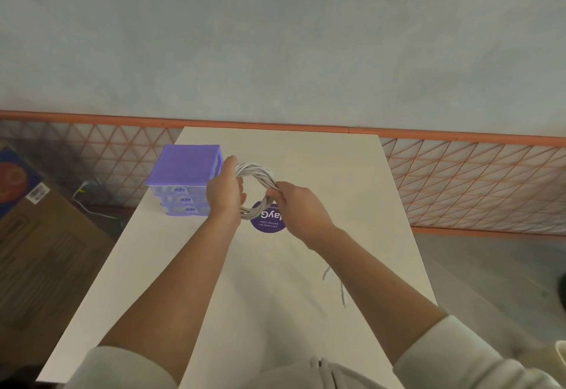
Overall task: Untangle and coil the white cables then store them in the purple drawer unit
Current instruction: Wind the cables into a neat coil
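A white cable coil point(256, 172) is held up over the white table point(337, 174) as a round ring. My left hand point(223, 189) grips the ring's left side. My right hand point(298, 208) pinches its right side. The purple drawer unit point(186, 179) stands at the table's far left, just left of my left hand, with its three clear drawers shut. A loose white cable end point(340, 287) lies blurred on the table under my right forearm.
A round purple sticker point(268, 223) lies on the table below the coil. A cardboard box point(46, 251) stands on the floor to the left. An orange mesh fence point(474, 180) runs behind the table. Another white cable point(88, 202) lies on the floor.
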Action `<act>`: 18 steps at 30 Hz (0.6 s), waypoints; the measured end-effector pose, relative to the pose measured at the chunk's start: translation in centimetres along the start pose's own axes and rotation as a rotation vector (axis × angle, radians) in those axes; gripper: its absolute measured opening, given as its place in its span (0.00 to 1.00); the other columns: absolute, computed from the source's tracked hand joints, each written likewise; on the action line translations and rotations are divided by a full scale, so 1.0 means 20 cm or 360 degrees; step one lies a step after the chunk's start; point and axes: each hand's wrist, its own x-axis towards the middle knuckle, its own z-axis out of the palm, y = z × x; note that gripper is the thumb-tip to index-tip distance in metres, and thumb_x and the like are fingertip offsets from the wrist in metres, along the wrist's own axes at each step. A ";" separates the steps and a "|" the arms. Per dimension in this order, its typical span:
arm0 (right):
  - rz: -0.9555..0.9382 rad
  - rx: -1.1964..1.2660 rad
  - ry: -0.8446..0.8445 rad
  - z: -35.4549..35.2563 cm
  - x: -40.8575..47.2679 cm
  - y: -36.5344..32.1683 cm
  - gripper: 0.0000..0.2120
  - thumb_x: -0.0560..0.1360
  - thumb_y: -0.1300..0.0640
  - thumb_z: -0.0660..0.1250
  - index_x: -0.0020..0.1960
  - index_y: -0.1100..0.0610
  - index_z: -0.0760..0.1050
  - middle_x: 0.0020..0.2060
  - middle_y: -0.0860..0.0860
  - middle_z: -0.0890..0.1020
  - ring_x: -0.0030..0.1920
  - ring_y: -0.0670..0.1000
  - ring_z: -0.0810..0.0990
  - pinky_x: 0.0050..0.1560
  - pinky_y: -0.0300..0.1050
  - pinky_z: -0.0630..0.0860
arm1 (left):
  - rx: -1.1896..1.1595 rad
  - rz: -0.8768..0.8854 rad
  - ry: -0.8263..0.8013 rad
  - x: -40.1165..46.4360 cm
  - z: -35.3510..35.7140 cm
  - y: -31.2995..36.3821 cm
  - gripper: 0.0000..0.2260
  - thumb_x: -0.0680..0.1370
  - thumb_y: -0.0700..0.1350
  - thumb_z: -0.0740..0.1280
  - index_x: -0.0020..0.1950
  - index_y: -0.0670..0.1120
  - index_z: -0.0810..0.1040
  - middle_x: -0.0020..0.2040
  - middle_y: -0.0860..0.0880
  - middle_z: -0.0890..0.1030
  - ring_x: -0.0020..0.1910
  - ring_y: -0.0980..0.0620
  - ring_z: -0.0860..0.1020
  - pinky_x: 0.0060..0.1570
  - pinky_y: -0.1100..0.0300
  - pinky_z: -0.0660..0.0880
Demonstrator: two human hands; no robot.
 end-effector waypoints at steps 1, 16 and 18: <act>0.0000 0.0025 0.0008 -0.01 0.00 0.01 0.15 0.83 0.48 0.55 0.46 0.56 0.73 0.34 0.51 0.75 0.36 0.55 0.72 0.33 0.46 0.66 | -0.0014 -0.0021 -0.0073 0.00 0.00 0.00 0.18 0.75 0.58 0.66 0.34 0.47 0.71 0.27 0.52 0.69 0.24 0.52 0.65 0.29 0.60 0.65; 0.0050 -0.0100 -0.0079 -0.12 -0.01 0.02 0.21 0.82 0.42 0.49 0.39 0.52 0.70 0.35 0.49 0.77 0.38 0.53 0.75 0.36 0.46 0.68 | 0.0986 -0.0088 -0.1110 0.01 -0.08 0.11 0.23 0.73 0.67 0.66 0.38 0.47 0.72 0.26 0.51 0.66 0.31 0.48 0.79 0.38 0.58 0.75; 0.0116 -0.0021 -0.0030 -0.12 -0.01 0.02 0.26 0.82 0.38 0.45 0.39 0.53 0.72 0.36 0.50 0.77 0.39 0.53 0.75 0.37 0.46 0.68 | 0.0974 -0.0025 -0.1093 0.01 -0.08 0.10 0.21 0.75 0.65 0.65 0.37 0.47 0.71 0.24 0.52 0.65 0.28 0.51 0.77 0.37 0.58 0.73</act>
